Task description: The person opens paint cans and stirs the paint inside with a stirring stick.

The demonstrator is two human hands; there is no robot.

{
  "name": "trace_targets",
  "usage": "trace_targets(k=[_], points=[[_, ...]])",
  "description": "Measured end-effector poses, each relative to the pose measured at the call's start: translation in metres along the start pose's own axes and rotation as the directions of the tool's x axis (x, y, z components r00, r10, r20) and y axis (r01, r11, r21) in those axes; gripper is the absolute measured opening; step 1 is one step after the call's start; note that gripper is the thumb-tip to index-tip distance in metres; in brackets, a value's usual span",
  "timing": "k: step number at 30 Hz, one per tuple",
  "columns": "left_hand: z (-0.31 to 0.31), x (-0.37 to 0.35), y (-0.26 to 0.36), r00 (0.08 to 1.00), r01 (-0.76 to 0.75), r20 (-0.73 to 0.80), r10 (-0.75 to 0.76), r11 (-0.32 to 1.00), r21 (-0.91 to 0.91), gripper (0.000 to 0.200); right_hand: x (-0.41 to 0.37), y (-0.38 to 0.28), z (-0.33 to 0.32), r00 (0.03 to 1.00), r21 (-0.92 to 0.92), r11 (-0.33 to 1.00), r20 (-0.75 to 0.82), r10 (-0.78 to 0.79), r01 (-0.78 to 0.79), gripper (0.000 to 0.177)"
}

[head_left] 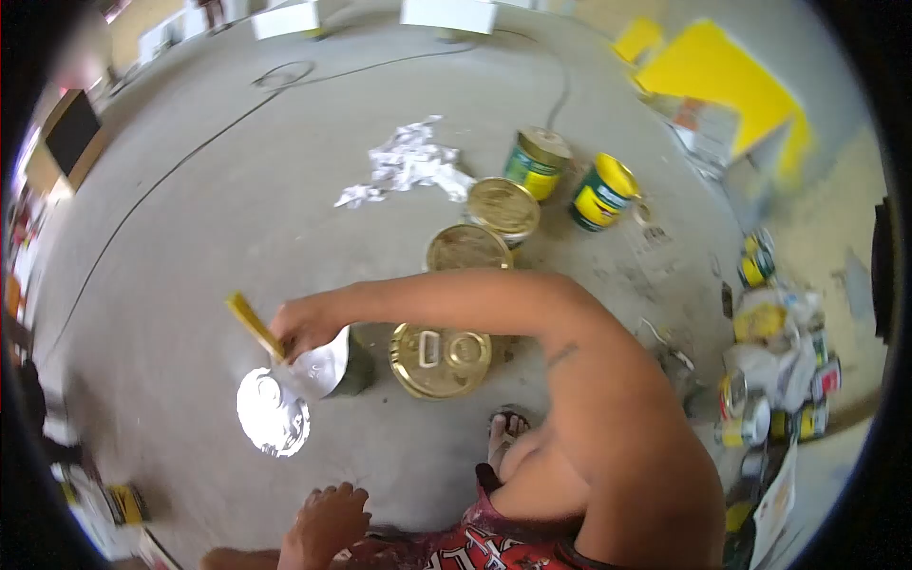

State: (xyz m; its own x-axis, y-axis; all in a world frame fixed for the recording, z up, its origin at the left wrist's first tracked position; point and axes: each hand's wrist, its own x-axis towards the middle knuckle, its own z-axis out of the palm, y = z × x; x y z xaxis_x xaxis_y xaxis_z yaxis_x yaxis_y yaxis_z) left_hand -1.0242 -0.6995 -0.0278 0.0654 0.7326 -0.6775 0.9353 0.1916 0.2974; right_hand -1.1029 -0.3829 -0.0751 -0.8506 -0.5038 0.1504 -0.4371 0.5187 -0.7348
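My right hand (302, 328) is closed around a yellow stick-like handle (253, 323), which points up and left; its lower end is hard to make out. The hand is at the rim of an open can (332, 366) with white paint inside, partly hidden by my forearm. Beside the can, a round lid (273, 413) coated in shiny white lies on the floor. My left hand (328, 527) is low in front of my body near my leg, holding nothing, its fingers slightly apart.
Closed metal cans (442, 361) stand in a row, partly under my arm. A green and yellow can (603, 193) stands beyond them. Crumpled white paper (413, 161) and a dark cable (180, 166) lie on the floor. Used cans and plastic (774, 361) are piled at right.
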Motion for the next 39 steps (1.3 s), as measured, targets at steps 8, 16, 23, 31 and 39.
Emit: trace_targets(k=[8,16,23,31,39], points=[[0.006,0.003,-0.004,0.997,0.066,-0.036,-0.069,0.995,-0.073,0.037,0.01,0.011,-0.02,0.944,-0.443,0.88,0.181,0.275,-0.172,0.024],[0.002,0.004,-0.003,0.996,0.092,-0.011,-0.093,0.99,-0.106,0.038,0.007,0.017,0.002,0.996,-0.073,0.997,0.094,0.006,0.0,0.026],[0.006,0.005,-0.006,0.997,0.08,0.005,-0.08,0.995,-0.057,0.035,-0.003,0.008,-0.025,0.964,-0.45,0.869,0.057,0.26,-0.208,0.023],[0.002,0.003,-0.001,0.995,0.101,-0.001,-0.102,0.991,-0.092,0.035,0.0,0.007,-0.012,0.999,0.052,0.998,0.032,0.024,-0.026,0.021],[-0.001,0.004,-0.001,0.996,0.089,0.009,-0.089,0.994,-0.065,0.032,0.004,0.003,-0.02,0.988,-0.405,0.905,0.019,0.153,-0.132,0.021]])
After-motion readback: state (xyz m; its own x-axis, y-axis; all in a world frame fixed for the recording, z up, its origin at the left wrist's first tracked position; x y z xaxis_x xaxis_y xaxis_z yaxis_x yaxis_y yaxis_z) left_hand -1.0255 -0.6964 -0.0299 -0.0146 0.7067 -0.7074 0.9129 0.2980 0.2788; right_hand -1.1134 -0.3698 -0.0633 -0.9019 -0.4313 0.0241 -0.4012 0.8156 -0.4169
